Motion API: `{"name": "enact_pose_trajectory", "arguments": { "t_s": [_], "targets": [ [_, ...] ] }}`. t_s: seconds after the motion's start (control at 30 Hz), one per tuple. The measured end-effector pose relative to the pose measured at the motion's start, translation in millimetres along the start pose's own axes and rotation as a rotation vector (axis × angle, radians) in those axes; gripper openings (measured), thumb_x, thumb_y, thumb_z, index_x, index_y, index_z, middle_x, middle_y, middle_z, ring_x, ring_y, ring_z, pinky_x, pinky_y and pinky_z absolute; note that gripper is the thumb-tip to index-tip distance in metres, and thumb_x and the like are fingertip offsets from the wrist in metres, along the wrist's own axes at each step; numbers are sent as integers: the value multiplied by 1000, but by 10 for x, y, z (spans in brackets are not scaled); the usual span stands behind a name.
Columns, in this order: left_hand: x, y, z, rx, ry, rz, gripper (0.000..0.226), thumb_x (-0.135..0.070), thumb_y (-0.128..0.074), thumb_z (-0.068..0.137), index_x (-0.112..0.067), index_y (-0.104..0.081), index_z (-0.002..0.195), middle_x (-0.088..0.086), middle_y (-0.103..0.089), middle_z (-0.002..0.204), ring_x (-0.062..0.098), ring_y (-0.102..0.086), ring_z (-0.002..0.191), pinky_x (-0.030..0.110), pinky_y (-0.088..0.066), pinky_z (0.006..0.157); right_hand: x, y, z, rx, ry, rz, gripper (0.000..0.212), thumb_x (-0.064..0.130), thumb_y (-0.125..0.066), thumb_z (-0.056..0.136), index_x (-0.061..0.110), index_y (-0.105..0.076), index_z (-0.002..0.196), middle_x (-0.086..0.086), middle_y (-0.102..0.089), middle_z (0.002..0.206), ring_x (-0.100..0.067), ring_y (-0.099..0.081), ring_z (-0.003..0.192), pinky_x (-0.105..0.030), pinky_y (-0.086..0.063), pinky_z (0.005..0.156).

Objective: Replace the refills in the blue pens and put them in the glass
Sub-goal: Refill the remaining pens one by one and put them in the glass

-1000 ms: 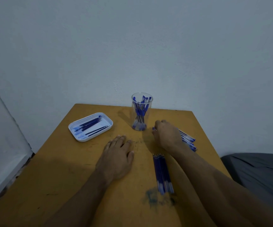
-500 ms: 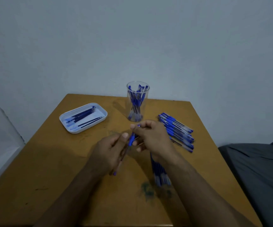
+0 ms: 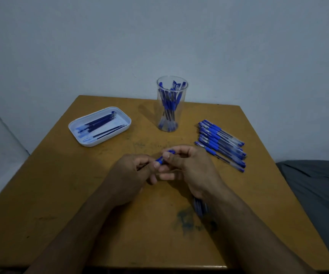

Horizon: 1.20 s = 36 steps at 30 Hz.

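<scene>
Both hands meet over the middle of the table on one blue pen (image 3: 164, 156). My left hand (image 3: 132, 173) grips its barrel, and my right hand (image 3: 189, 167) pinches its blue grip end. Most of the pen is hidden inside the fingers. A clear glass (image 3: 172, 104) with several blue pens stands at the back centre. A row of several blue pens (image 3: 221, 144) lies right of the hands. A bundle of refills (image 3: 200, 207) lies partly under my right wrist.
A white tray (image 3: 76, 125) holding several dark refills sits at the back left of the wooden table (image 3: 61, 194). A blue ink smear (image 3: 187, 218) marks the table near the front. A wall is close behind, and grey cloth (image 3: 317, 184) is at the right.
My right hand left the pen row with one pen and came to the centre. My left hand rose off the table and took hold of that pen.
</scene>
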State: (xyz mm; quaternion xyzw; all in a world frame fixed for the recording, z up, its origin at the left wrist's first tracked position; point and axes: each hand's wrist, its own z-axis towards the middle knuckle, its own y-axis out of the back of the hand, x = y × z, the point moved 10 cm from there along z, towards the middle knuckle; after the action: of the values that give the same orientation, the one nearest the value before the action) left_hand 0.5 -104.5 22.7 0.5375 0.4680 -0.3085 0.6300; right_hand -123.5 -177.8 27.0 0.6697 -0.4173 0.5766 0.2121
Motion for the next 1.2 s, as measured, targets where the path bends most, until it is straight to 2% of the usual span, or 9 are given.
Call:
{"name": "enact_pose_trajectory", "arguments": {
  "t_s": [0.1, 0.37, 0.57, 0.7, 0.87, 0.93, 1.0, 1.1, 1.2],
  "targets": [
    [-1, -10, 7, 9, 5, -5, 22, -34, -57, 101, -25, -75, 92, 3, -71, 71, -1, -53, 49, 18, -42, 50, 17, 12, 9, 17, 18, -47, 19, 7, -69, 93, -6, -66, 106, -30, -72, 94, -25, -73, 70, -31, -60, 54],
    [-23, -27, -26, 55, -17, -44, 23, -31, -58, 100, -25, -77, 88, 1, -67, 65, -1, -50, 50, 13, -40, 50, 62, 10, 9, 67, 41, -141, 15, 3, -67, 94, -9, -64, 102, -24, -73, 81, -26, -74, 67, -30, -59, 51],
    [-102, -36, -28, 88, -70, 25, 37, -31, -56, 101, -40, -73, 70, -6, -59, 55, 2, -45, 48, 15, -35, 51, 70, -8, 7, 109, 33, -182, 5, 1, -62, 97, -4, -62, 98, -23, -73, 80, -30, -76, 75, -36, -64, 65],
    [-113, -28, -29, 100, -60, -14, 32, -35, -55, 99, -13, -77, 91, 4, -63, 64, 4, -45, 51, 19, -37, 52, 150, 32, -4, 119, 23, -79, 5, 3, -59, 99, -1, -58, 99, -31, -72, 90, -38, -76, 80, -37, -64, 65],
    [-23, 70, -10, -32, 21, -102, 34, -30, -57, 101, -8, -75, 84, 1, -60, 58, 5, -42, 46, 19, -36, 49, 219, 172, -28, -38, 92, -99, 12, 13, -63, 99, 1, -62, 103, -23, -74, 90, -34, -75, 75, -38, -62, 59],
    [50, 165, -15, -152, 66, -191, 32, -30, -55, 103, -10, -75, 88, -3, -56, 53, 6, -38, 44, 21, -34, 46, 322, 330, -26, -193, 237, -317, 8, 19, -67, 97, 13, -71, 98, -14, -71, 83, -23, -68, 67, -36, -58, 57],
    [89, 246, -31, -250, 86, -274, 27, -25, -52, 105, -11, -74, 95, -5, -55, 53, 7, -36, 44, 20, -33, 43, 426, 349, -46, -286, 357, -741, 6, 27, -71, 95, 27, -76, 97, 2, -64, 80, -9, -58, 69, -26, -50, 63],
    [90, 313, -43, -321, 82, -306, 23, -22, -52, 105, -15, -74, 107, 1, -62, 62, 8, -39, 46, 20, -35, 43, 392, 120, -72, -219, 424, -1122, 23, 24, -67, 97, 28, -75, 118, 12, -59, 99, -2, -50, 85, -11, -39, 72],
    [104, 311, -38, -326, 71, -273, 22, -24, -53, 104, -19, -75, 107, 8, -65, 69, 10, -41, 48, 25, -36, 46, 267, -100, -96, -112, 414, -1366, 27, 31, -54, 102, 27, -71, 123, 6, -52, 104, -6, -49, 89, -19, -43, 73]
  ]
}}
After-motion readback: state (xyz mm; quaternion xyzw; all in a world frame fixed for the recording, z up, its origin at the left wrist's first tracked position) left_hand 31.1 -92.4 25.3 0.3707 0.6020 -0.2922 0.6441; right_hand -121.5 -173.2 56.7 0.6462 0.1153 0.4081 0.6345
